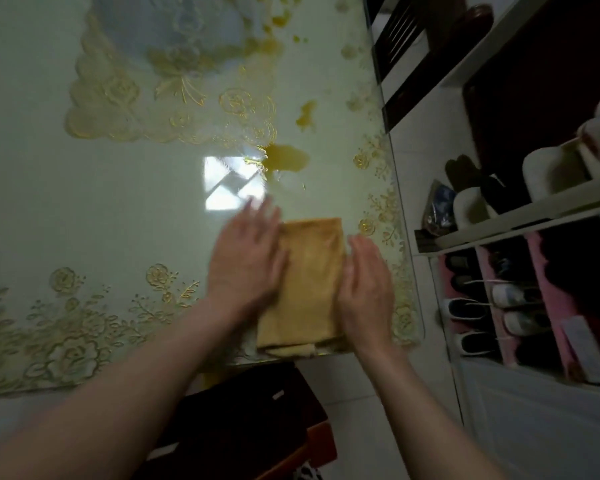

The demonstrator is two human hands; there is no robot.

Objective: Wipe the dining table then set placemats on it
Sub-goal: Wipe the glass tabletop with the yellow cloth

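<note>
While the lace placemat (125, 98) already lay at the table's (84, 209) far left, wiping looked barely begun. The left hand (246, 261) pressed flat, fingers straight, on the folded yellow cloth (309, 271) near the front right corner; the right hand (368, 282) rested open against its other edge. Yellow spills (286, 159) beyond the cloth remained unwiped.
</note>
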